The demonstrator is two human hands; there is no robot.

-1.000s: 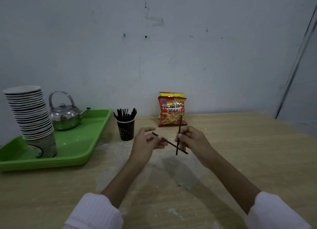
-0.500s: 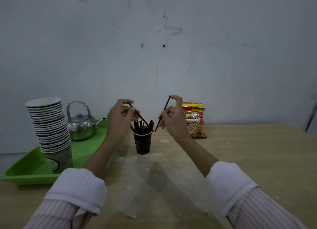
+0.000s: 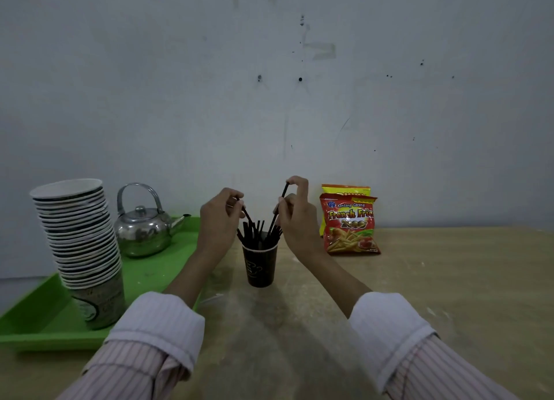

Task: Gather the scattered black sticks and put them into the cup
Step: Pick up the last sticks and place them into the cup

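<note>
A dark paper cup (image 3: 260, 266) stands on the wooden table, with several black sticks (image 3: 254, 232) poking out of its mouth. My left hand (image 3: 218, 219) hovers just left of the rim and pinches one black stick that slants down into the cup. My right hand (image 3: 296, 213) is just right of the rim, fingertips closed on the top end of another black stick (image 3: 278, 210), whose lower end reaches into the cup among the others.
A green tray (image 3: 36, 330) at the left carries a tall stack of paper cups (image 3: 79, 237) and a metal kettle (image 3: 144, 227). Two snack bags (image 3: 349, 222) lean against the wall right of the cup. The wall runs close behind the table.
Both hands rose from the table's middle to the cup. Since half a second ago they have lowered their sticks, whose tips now sit inside the cup.
</note>
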